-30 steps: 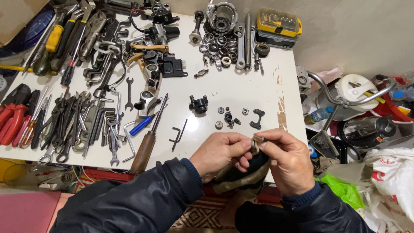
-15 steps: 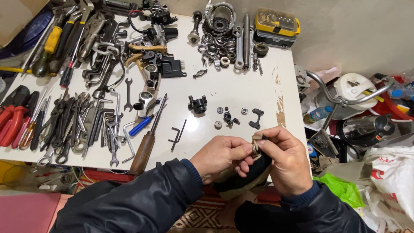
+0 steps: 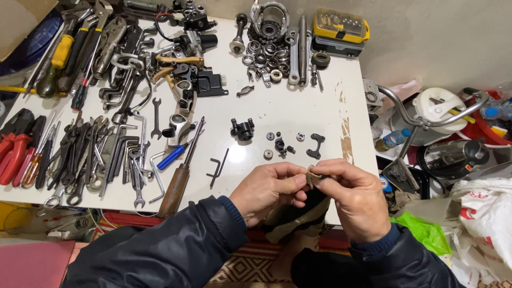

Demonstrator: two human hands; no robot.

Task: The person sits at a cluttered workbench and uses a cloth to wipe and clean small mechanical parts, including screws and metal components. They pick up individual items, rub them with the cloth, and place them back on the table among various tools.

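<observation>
Head view is showing my desk (image 3: 298,112) from above, and I am going over it from the left edge rightward. Along the left edge red-handled pliers (image 3: 13,152) are lying beside a dense row of wrenches (image 3: 90,160) and hex keys. Nearer the front edge a wooden-handled screwdriver (image 3: 178,178) is pointing toward the far side, with a blue-handled tool (image 3: 170,158) just beside it and a black hex key (image 3: 217,169) a little further right. My left hand (image 3: 269,191) is hovering over the front edge of the desk, its fingers pinching one side of a small metal part (image 3: 312,175). That part is sitting between both hands, just above the front edge near the right corner, and I cannot tell its exact shape because my fingers are covering most of it. My right hand (image 3: 354,200) is closing on the other side of the part, thumb and forefinger pressing it. Beyond my hands, toward the middle of the desk, a black clamp piece (image 3: 242,129) is standing near a scatter of small washers and nuts (image 3: 280,145) and a flat black bracket (image 3: 316,145). At the far right corner a yellow bit case (image 3: 341,28) is resting.
</observation>
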